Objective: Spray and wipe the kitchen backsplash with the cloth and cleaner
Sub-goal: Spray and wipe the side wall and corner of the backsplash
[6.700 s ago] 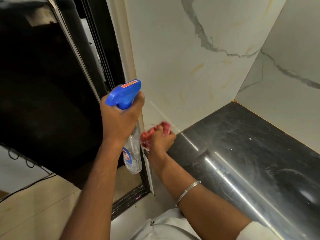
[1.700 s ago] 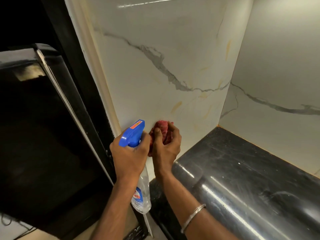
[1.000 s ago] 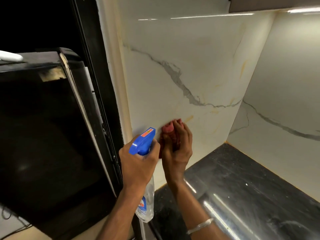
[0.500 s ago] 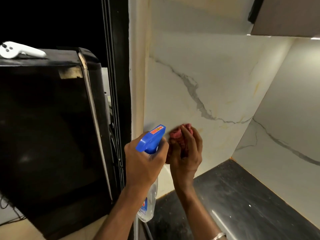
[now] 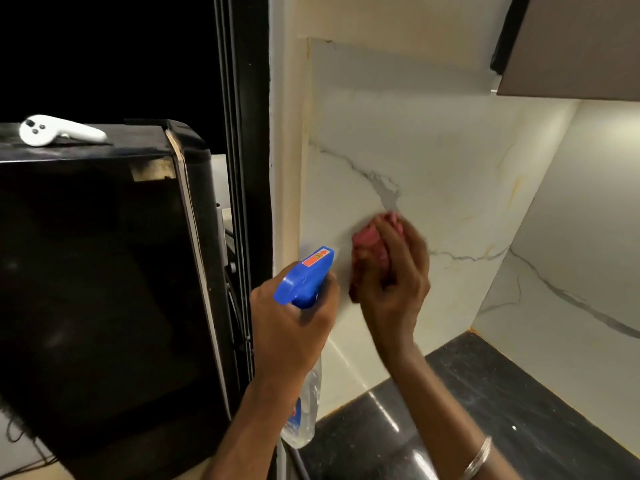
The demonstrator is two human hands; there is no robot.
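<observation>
The backsplash is white marble with grey veins, meeting a second marble wall in a corner. My right hand grips a bunched red cloth and presses it against the marble near its left edge. Just left of it, my left hand holds a clear spray bottle by the neck, its blue trigger head pointing up at the wall. My fingers hide most of the cloth.
A black polished counter runs below the wall. A tall black appliance stands at the left with a white controller on top. A dark frame borders the marble. A cabinet hangs at the upper right.
My right hand has carried the cloth up the marble from the counter edge to about mid-height. The left hand and bottle rose with it, and my view tilted upward.
</observation>
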